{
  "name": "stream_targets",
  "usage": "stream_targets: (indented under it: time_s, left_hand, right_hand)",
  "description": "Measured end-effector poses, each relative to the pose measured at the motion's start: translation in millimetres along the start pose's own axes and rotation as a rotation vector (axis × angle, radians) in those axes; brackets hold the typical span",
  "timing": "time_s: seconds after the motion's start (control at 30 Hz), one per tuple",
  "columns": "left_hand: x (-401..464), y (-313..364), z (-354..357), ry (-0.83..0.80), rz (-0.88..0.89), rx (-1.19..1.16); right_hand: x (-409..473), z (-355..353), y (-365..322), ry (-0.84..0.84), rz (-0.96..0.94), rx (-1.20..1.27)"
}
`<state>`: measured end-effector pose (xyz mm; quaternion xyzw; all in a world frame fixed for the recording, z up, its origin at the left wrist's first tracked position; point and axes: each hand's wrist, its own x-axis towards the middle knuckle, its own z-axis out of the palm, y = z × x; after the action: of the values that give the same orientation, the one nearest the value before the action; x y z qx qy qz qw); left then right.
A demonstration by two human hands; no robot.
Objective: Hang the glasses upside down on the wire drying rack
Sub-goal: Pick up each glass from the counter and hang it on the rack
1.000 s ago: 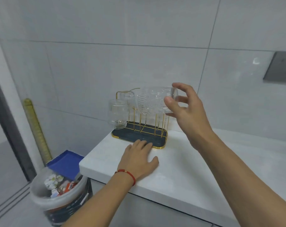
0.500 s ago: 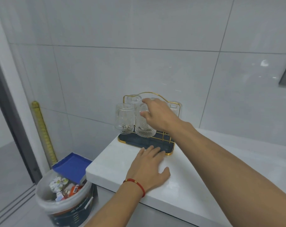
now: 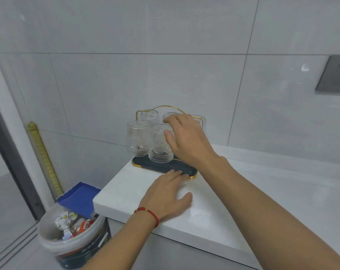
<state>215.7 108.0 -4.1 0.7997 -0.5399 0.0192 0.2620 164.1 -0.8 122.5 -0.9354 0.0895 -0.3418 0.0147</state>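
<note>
A gold wire drying rack point(image 3: 201, 121) on a dark oval tray point(image 3: 157, 167) is seen at the left end of a white stone surface point(image 3: 243, 191), against the grey tiled wall. Clear embossed glasses are hung on it mouth down: a front left glass point(image 3: 137, 141), a front middle glass point(image 3: 160, 147), and a rear left glass point(image 3: 150, 116); two more behind are partly hidden. The right hand point(image 3: 186, 141) is held open, its fingers spread, with fingertips at the front middle glass; whether contact is made cannot be told. The left hand point(image 3: 165, 193), with a red cord bracelet point(image 3: 147, 213) at its wrist, is laid flat and open on the surface, fingertips touching the tray edge. A white waste bucket point(image 3: 71, 236) stands on the floor below.
</note>
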Motion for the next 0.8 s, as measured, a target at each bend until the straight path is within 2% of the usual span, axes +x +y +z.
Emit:
stream_targets:
  time_s: [0.1, 0.27, 0.53, 0.63, 0.7, 0.8]
  left_hand:
    - [-1.6, 5.4, -5.7, -0.008, 0.033, -0.078]
    - [10.9, 64.2, 13.3, 0.013, 0.077, -0.243]
    - [52.0, 209.0, 88.8, -0.061, 0.251, -0.323]
    - [63.5, 236.5, 109.5, -0.079, 0.285, -0.237]
    - [68.7, 244.5, 122.6, -0.078, 0.323, -0.142]
    - [68.1, 244.0, 136.4, -0.073, 0.330, -0.104]
  right_hand:
    - [-50.8, -13.3, 13.3, 0.243, 0.070, 0.156]
    - [-142.1, -31.1, 62.4, 0.334, 0.442, 0.341]
    - [-257.4, -108.7, 160.6, 0.637, 1.063, 0.216]
    - [-288.0, -135.8, 195.5, 0.673, 1.272, 0.196]
    - [-304.4, -146.1, 215.9, 0.672, 1.368, 0.224]
    - [-315.2, -153.2, 248.9, 0.711, 1.403, 0.209]
